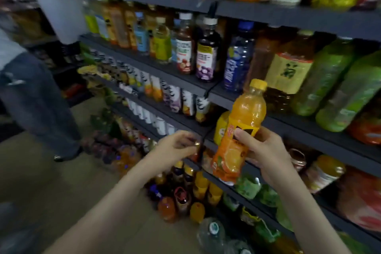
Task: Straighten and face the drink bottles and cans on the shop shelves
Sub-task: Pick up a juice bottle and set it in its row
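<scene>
The orange juice bottle [245, 113] is tilted, near right of centre, clear of the shelves. The right hand [266, 150] has its grip closed round the label. Judged full: fairly heavy, with thin yielding walls and a slick label, so hold it at mid-body. The left hand [175, 146] curls by the shelf edge [309, 128]; blur hides whether its grip holds anything. The shelves are dark and tightly stocked. 1 person [31, 88] stands far left.

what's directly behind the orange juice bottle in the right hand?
A yellow bottle peeks out left of the orange juice bottle that the right hand grips; only its shoulder and label edge show. Anything else behind is covered by the held bottle and the hand.
</scene>
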`<state>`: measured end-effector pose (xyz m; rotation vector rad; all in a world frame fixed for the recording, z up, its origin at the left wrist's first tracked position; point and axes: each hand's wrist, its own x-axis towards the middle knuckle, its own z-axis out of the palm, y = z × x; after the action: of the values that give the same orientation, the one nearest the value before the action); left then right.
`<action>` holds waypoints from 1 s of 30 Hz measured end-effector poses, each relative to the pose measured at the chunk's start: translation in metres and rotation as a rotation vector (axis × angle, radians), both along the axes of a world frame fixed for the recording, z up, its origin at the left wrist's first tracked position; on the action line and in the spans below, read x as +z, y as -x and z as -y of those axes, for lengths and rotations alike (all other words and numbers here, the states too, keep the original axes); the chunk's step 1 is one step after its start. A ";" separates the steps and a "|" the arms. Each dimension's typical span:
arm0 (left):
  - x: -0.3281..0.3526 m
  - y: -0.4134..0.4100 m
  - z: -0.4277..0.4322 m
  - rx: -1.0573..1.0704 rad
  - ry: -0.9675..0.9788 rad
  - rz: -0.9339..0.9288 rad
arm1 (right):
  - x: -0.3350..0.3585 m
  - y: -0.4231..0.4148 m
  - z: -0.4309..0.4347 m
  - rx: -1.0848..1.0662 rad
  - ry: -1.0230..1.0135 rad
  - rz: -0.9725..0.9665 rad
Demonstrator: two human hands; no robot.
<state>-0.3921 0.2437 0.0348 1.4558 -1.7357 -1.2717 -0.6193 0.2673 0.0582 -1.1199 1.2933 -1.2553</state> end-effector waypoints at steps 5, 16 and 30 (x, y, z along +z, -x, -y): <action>-0.019 -0.108 0.022 0.201 0.045 0.153 | -0.018 -0.091 0.049 0.073 -0.029 -0.044; -0.011 -0.326 0.117 0.208 0.075 0.138 | -0.018 -0.330 0.175 0.159 -0.064 0.089; -0.007 -0.464 0.329 0.156 0.133 0.159 | -0.012 -0.456 0.371 0.020 0.082 0.027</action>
<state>0.0724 -0.0857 0.0274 1.6158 -1.7326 -0.9641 -0.1629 -0.1039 0.0465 -1.1666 1.2177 -1.3142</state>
